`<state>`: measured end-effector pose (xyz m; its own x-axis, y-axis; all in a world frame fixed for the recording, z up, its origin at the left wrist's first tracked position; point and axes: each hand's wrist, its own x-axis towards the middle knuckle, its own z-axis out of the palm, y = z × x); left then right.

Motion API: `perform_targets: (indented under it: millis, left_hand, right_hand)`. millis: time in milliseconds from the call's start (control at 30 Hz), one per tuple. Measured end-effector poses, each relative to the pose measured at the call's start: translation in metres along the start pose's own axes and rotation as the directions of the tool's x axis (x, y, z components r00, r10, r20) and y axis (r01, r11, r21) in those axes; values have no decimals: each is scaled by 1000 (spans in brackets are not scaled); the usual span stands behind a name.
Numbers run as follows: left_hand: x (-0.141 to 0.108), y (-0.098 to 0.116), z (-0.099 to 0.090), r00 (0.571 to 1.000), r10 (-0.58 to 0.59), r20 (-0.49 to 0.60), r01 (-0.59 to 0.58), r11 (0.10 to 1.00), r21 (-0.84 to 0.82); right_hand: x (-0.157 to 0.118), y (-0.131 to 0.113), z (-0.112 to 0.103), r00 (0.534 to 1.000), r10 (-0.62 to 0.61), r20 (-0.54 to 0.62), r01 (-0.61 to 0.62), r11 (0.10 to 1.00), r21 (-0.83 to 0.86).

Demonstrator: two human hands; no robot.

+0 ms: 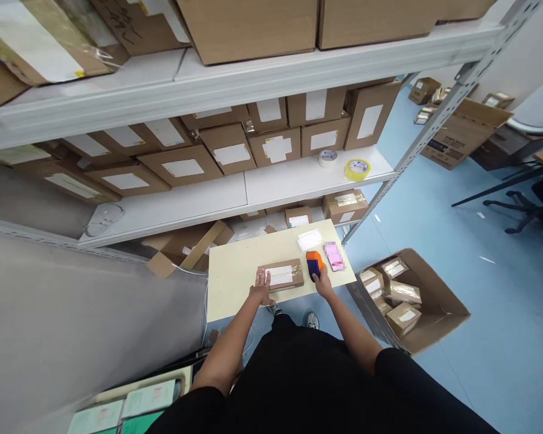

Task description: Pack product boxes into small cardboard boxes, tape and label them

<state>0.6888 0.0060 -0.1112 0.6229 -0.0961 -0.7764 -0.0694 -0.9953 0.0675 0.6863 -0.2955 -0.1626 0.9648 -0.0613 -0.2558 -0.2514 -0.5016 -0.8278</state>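
Head view: a cream bench (235, 259) stands on a pale blue floor (502, 289), close against a metal rack (438, 123), with a grey wall (95, 295) to the left. On the bench, near its front edge, lies a brown box (286, 274) with a white label on top. The person's left grip (262, 286) has its fingers spread apart over the left end of that box, not closed round it. The right grip (321, 278) is clamped on an orange and navy tool (314, 264), just right of the box. Beyond the tool lie white papers (309, 240), and beside it a pink thing (333, 256), its surface blurred by pixels.

Boxes with white labels fill the back of the rack's middle shelf (294, 175); a white tape roll (327, 163) and a yellow one (357, 175) sit near its right end. Bigger boxes load the shelf above. What crowds the bench is plain from where I stand: an open carton (181, 244) juts out at its far left corner, a white cable (192, 271) runs by its left edge, and a large bin (434, 265) of cardboard, holding small parcels (402, 292), stands just off its right side. Farther right is a chair (522, 208).
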Motion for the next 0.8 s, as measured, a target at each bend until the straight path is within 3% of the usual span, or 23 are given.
perform_targets:
  millis: [133, 233, 333, 567, 700, 800]
  left_hand:
    - [-1, 2, -1, 1000, -17, 24, 17, 1000, 19]
    - [-3, 2, -1, 1000, -11, 12, 10, 1000, 12]
    - [-5, 2, -1, 1000, 5, -7, -5, 1000, -21]
    - [-17, -11, -9, 994, 72, -82, -89, 970, -226]
    - [-23, -11, -16, 937, -40, -347, -141, 866, -481]
    - [-25, 2, -30, 869, -117, -480, -185, 824, -535]
  right_hand:
    - [-13, -42, -4, 994, -92, 65, 77, 974, 212]
    - [-12, -75, 4, 978, -175, 111, 138, 950, 282]
    - [-7, -91, 16, 967, -179, 181, 117, 944, 309]
    - [-6, -67, 14, 915, -220, 338, 125, 952, 280]
    - [-11, -55, 5, 896, -228, 381, 134, 957, 258]
    - [-14, -51, 1, 889, -233, 394, 131, 955, 267]
